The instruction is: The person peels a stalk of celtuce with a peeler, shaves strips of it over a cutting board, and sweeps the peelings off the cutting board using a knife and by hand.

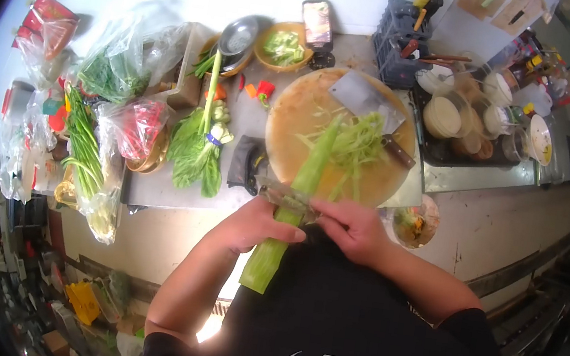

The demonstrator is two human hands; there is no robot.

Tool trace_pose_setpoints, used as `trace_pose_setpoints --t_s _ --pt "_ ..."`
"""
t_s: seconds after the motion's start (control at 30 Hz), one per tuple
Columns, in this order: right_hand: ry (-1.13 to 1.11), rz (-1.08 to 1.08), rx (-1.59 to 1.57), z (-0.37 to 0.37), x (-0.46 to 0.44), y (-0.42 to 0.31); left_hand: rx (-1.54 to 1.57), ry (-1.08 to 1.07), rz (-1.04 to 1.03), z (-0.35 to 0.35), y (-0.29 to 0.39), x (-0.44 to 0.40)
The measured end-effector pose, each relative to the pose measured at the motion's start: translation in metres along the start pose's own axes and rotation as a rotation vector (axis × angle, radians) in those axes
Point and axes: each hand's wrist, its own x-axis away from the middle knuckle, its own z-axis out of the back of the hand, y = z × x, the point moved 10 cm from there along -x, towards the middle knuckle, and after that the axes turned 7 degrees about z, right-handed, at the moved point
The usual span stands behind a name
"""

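A long, pale green peeled stalk (312,163) slants from over the round wooden board (286,117) down toward my body. My left hand (260,227) is wrapped round its lower part. My right hand (354,230) is closed on a peeler (289,199), which lies across the stalk between my hands. Green shavings (362,141) are heaped on the board. Behind them lies a cleaver, its wide blade (362,96) flat on the wood and its dark handle (398,152) toward the right edge.
Left of the board are leafy greens (191,155), a red pepper (265,90) and bagged vegetables (115,73). Behind it stand a bowl of cut greens (284,47) and a phone (317,24). To the right are a dark crate (397,45) and a tray of containers (444,117). A scrap bin (416,224) sits below the table edge.
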Motion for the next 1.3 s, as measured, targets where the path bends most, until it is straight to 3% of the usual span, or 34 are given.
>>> trace_pose_setpoints --t_s 0.23,0.3,0.33,0.4,0.43,0.53,0.57,0.63,0.7,0.77,0.8,0.9,0.93,1.07,1.13,1.23,1.3 --pt "-0.044 0.135 0.059 0.004 0.006 0.004 0.220 0.024 0.078 -0.011 0.009 0.006" --pt "0.064 -0.019 0.358 0.020 0.006 0.034 0.081 0.056 -0.010 -0.010 0.018 0.005" --pt "0.066 -0.019 0.359 0.023 0.004 0.043 0.080 0.054 -0.010 -0.010 0.018 0.006" --pt "0.464 -0.341 0.059 0.063 0.015 0.084 0.077 0.061 -0.020 -0.008 0.019 0.009" --pt "0.459 -0.339 0.055 0.062 0.014 0.082 0.078 0.068 -0.020 -0.007 0.019 0.010" --pt "0.241 -0.013 0.024 0.035 0.006 0.027 0.248 0.043 0.030 -0.007 0.010 0.007" --pt "0.246 -0.011 0.030 0.032 0.006 0.017 0.277 0.020 0.059 -0.007 0.005 0.005" --pt "0.026 0.029 -0.045 0.004 0.004 0.000 0.310 0.003 0.090 -0.008 -0.002 0.003" --pt "0.077 0.001 -0.019 0.005 0.005 0.016 0.345 -0.002 0.067 -0.008 -0.004 0.005" --pt "0.212 -0.156 0.206 0.031 0.005 0.050 0.340 0.030 0.045 -0.009 0.000 0.006" --pt "0.337 -0.282 0.067 0.041 0.008 0.074 0.336 0.058 0.023 -0.007 0.002 0.006" --pt "0.501 -0.324 0.081 0.068 0.021 0.084 0.395 0.001 0.011 -0.007 0.001 0.010" --pt "0.548 -0.235 0.063 0.070 0.021 0.079 0.399 0.004 0.013 -0.006 -0.001 0.012" --pt "0.394 -0.018 0.104 0.045 0.011 0.029 0.471 -0.029 0.040 -0.008 -0.006 0.010" --pt "0.044 0.076 0.090 0.007 0.004 0.007 0.487 -0.030 0.045 -0.009 -0.010 0.011" --pt "0.216 0.111 0.247 0.019 0.003 0.031 0.488 -0.064 0.058 -0.012 -0.012 0.015" --pt "0.270 -0.262 0.167 0.041 0.007 0.101 0.486 -0.091 0.029 -0.012 -0.008 0.020"
